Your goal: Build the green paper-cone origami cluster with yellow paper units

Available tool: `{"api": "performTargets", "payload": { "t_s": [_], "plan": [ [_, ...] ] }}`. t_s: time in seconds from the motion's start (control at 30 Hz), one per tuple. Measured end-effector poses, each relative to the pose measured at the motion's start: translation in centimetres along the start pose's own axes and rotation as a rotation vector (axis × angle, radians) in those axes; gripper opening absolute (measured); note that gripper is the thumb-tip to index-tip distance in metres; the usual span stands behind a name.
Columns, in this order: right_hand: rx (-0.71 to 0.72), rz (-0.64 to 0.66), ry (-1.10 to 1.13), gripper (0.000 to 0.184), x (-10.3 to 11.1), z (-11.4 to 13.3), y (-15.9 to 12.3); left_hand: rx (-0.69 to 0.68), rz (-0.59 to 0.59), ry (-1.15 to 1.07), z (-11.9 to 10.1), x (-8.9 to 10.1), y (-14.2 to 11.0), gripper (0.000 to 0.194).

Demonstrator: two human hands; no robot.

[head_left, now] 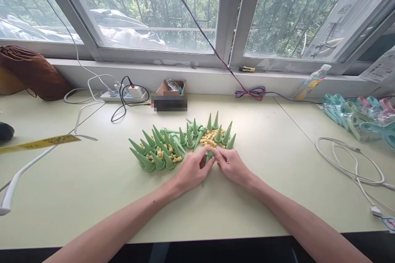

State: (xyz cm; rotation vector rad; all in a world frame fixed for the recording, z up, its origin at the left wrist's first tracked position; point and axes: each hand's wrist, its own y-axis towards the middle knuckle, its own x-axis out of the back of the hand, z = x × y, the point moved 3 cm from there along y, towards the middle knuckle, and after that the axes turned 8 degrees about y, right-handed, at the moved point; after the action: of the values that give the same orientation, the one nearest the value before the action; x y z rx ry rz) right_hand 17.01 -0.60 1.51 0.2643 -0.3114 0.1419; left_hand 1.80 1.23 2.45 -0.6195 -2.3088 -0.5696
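Observation:
My left hand (194,167) is closed around a green plastic watering spike (209,155), whose pointed end slants down toward me below the fingers. Pressed together at the spike's upper end are the thumb and fingers of my right hand (233,166); whatever small piece they pinch is hidden. Just beyond the hands lies a pile of small yellow valves (208,136). To the left stands a cluster of green spikes (148,160), points up, with yellow valves fitted at their sides. More green spikes (226,134) stand behind and right of the yellow pile.
At the back are a power strip (123,95) with cables, a small cardboard box (171,88) and a coil of red and blue wire (251,93). Teal and pink clips (364,115) and a white cable (354,168) lie at right. A brown bag (33,74) sits far left.

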Motion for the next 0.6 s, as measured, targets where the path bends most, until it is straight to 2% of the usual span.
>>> {"api": "performTargets", "payload": {
  "t_s": [0.6],
  "plan": [
    [0.023,0.009,-0.04,0.045,0.09,0.01,-0.01,0.046,0.039,0.026,-0.27,0.3,0.05,0.02]
  ]
}}
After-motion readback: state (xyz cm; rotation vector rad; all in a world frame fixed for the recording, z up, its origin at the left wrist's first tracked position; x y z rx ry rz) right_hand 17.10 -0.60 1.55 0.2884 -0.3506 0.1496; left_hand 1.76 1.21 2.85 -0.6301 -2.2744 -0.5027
